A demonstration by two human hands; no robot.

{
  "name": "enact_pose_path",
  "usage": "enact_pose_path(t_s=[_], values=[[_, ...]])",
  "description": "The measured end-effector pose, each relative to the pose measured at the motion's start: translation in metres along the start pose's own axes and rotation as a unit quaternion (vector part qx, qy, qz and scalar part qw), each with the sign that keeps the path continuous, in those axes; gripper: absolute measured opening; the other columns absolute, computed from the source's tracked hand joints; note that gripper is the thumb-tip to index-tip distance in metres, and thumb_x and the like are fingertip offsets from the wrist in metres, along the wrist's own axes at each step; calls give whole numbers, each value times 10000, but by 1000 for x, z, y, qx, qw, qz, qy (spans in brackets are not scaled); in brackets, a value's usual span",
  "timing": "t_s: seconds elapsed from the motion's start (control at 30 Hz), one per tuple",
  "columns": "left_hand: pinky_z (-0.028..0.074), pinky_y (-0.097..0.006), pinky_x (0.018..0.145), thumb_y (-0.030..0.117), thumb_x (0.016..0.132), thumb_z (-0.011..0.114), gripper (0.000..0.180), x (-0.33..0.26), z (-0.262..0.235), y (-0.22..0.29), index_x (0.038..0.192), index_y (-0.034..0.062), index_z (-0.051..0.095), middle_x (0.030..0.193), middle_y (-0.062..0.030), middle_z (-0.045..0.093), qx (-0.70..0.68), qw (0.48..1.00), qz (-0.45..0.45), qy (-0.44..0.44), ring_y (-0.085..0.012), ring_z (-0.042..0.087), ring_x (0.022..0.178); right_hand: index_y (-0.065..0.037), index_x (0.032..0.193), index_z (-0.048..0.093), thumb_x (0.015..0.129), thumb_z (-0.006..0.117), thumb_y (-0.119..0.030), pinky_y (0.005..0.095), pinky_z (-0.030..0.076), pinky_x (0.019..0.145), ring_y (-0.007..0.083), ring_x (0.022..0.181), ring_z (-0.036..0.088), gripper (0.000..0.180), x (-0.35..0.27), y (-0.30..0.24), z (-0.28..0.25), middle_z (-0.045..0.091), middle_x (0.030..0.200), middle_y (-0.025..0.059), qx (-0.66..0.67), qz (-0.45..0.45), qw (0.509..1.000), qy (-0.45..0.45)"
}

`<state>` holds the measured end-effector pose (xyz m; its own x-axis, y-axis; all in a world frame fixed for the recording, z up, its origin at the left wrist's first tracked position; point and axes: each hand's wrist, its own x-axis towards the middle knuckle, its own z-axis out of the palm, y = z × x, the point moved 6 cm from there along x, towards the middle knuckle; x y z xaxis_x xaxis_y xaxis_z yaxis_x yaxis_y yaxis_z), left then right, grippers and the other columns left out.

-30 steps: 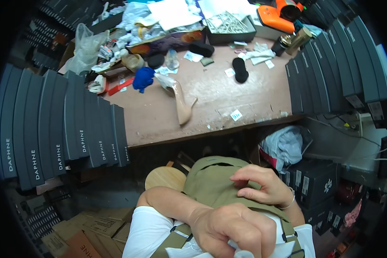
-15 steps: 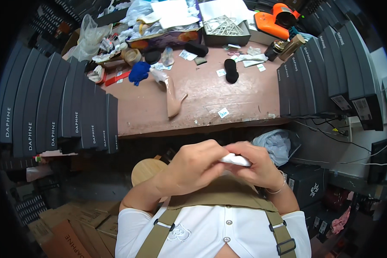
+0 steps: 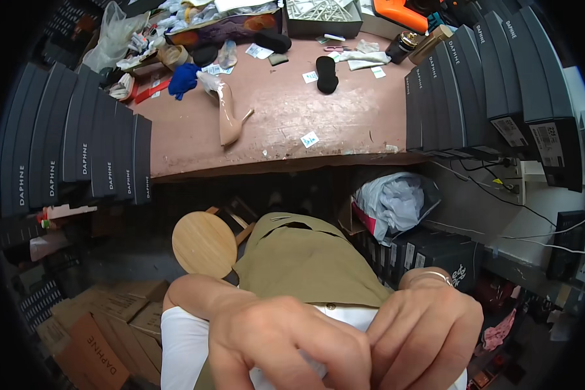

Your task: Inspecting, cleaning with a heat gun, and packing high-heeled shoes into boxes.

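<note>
My left hand (image 3: 286, 341) and my right hand (image 3: 429, 328) are raised close in front of my chest, side by side and touching. Both have their fingers curled inward and pointing down. Something pale shows between the left fingers; whether it is a held thing or my white shirt, I cannot tell. What the fingertips hold is hidden. On the table (image 3: 279, 127) beyond lies a glossy beige high-heeled shoe (image 3: 230, 120) on its side, with whitish wrapping at one end. A bunched blue cloth (image 3: 183, 81) lies beside it.
Dark shoe boxes stand in rows at left (image 3: 104, 140) and right (image 3: 465, 91). At the table's back are a black insole-shaped pad (image 3: 327, 75), a dark bottle (image 3: 402, 47) and a box of white sticks (image 3: 322, 12). Below are a round wooden stool (image 3: 205, 244) and a bag of white plastic (image 3: 396, 201).
Both hands have moved toward my chest and closer to the camera. The white crumpled thing held between them before is no longer plainly visible. The view has shifted, so the table sits higher.
</note>
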<state>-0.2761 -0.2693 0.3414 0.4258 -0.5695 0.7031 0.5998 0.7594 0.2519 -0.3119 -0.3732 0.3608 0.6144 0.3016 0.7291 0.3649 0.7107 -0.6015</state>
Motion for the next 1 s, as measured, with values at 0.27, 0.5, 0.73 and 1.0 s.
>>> enact_pose_path(t_s=[0.27, 0.5, 0.73, 1.0], values=[[474, -344, 741, 272, 789, 757, 420, 4, -2, -19, 969, -87, 635, 999, -184, 597, -51, 991, -92, 81, -268, 589, 861, 129, 1044, 610, 819, 727, -234, 335, 535, 598, 271, 715, 649, 443, -82, 27, -56, 627, 890, 228, -65, 102, 952, 282], [462, -423, 729, 129, 932, 574, 232, 16, -32, 17, 858, -88, 609, 963, -219, 577, -24, 993, -104, 57, -334, 552, 844, 16, 1103, 613, 844, 645, -92, 250, 495, 744, 128, 832, 612, 283, -116, 119, -106, 612, 990, 84, -217, 456, 828, 243], [496, -328, 696, 106, 808, 730, 311, 23, -64, 53, 990, -129, 638, 986, -203, 611, -100, 992, 72, 36, -275, 615, 842, 13, 1158, 590, 895, 633, -182, 258, 490, 786, 112, 886, 593, 330, -113, 209, -171, 644, 1042, 62, -267, 537, 763, 239], [443, -394, 756, 127, 924, 586, 218, 32, -110, 138, 844, -73, 617, 970, -176, 569, -93, 988, -99, 69, -320, 544, 864, 8, 1141, 596, 896, 619, -180, 286, 494, 735, 165, 827, 612, 309, -66, 286, -218, 651, 985, 121, -364, 536, 740, 184]])
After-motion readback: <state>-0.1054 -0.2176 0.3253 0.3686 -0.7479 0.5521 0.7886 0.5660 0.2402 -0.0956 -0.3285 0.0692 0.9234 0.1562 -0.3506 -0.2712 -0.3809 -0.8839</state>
